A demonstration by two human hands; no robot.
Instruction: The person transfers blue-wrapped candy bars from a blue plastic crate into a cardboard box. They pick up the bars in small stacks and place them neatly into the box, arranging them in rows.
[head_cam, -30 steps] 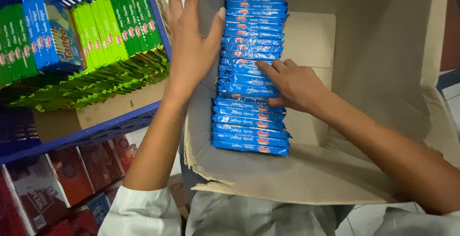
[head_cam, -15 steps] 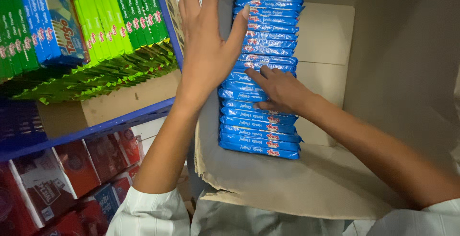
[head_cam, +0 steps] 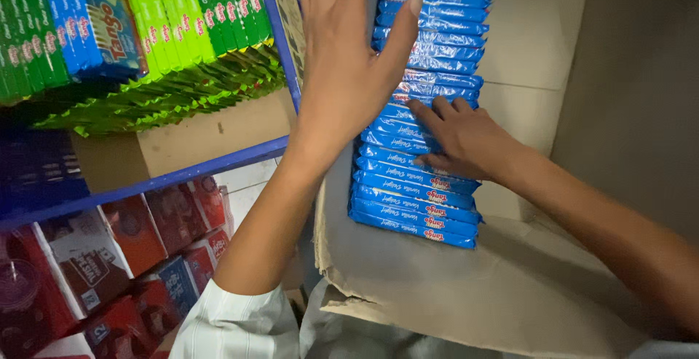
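Two hands work on a row of blue packets (head_cam: 426,119) standing in a cardboard box (head_cam: 539,286). Left hand (head_cam: 349,68) lies flat against the row's side, fingers spread wide. Right hand (head_cam: 462,137) rests on top, fingertips pressing between packets (not closed around any). Beside the left hand, green packets (head_cam: 160,53) fill a blue shelf (head_cam: 182,173).

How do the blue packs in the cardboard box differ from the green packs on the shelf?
The blue packs sit in one neat row inside the cardboard box; the green packs stand on the blue shelf above a looser pile of green packs lying flat. The left hand and right hand both rest on the blue packs; no hand touches the green packs. Both are slim, glossy wrapped packs, packed side by side.
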